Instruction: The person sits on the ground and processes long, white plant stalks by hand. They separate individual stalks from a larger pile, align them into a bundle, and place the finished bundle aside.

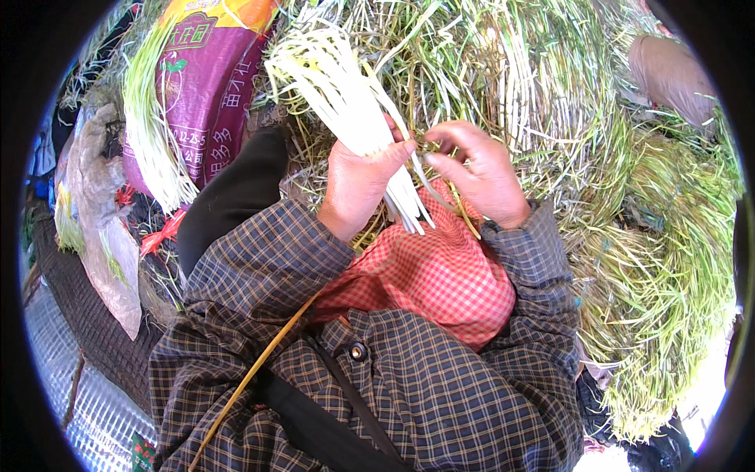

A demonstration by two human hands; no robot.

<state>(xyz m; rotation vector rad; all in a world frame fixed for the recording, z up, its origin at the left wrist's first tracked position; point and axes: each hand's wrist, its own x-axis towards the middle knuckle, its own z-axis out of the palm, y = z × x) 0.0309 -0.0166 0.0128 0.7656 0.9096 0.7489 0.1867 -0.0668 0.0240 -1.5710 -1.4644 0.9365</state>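
My left hand grips a bundle of pale, blanched leafy stalks, possibly garlic chives. Their white cut ends point down toward my lap, and the yellowish tips fan out at the upper left. Just right of the bundle is my right hand, its thumb and forefinger apart with a gap between them. A loose, limp stalk hangs between the two hands, close to the right thumb. Whether the curled fingers behind touch anything is hidden. Beneath both hands, a red-and-white checked cloth covers my lap.
A large heap of green and withered stalks spreads ahead and to the right. At the upper left, a purple printed sack bears another pale bundle. Red plastic twine lies nearby. A brownish covered shape appears at the upper right.
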